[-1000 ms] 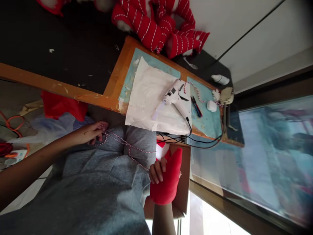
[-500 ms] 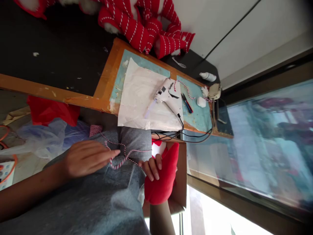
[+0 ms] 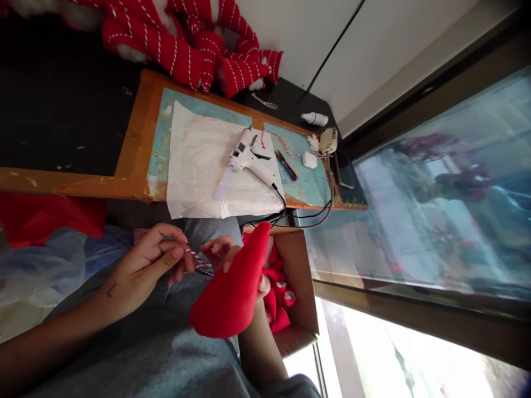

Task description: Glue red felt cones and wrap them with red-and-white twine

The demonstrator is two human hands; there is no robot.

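My left hand (image 3: 141, 271) is over my grey lap, its thumb and fingers pinched shut on a red-and-white twine (image 3: 201, 264). My right hand (image 3: 222, 254) is just to the right of it. It holds a red felt piece (image 3: 232, 293) that covers most of the palm, and its fingertips touch the same twine. The two hands are almost touching. A pink glittery bit (image 3: 141, 233) shows just above my left hand.
A wooden board with a blue mat (image 3: 136, 127) carries a white paper sheet (image 3: 199, 166), a white glue gun (image 3: 249, 157) with a black cord, red-and-blue pens (image 3: 286, 165) and small white bits. Red-and-white striped felt pieces (image 3: 186, 44) are piled behind. A cardboard box (image 3: 301, 276) of red pieces stands by my right arm.
My left hand moved right and gathered the twine into a pinch. My right hand lifted the red felt piece up and left to meet it. The view swung and uncovered the box.
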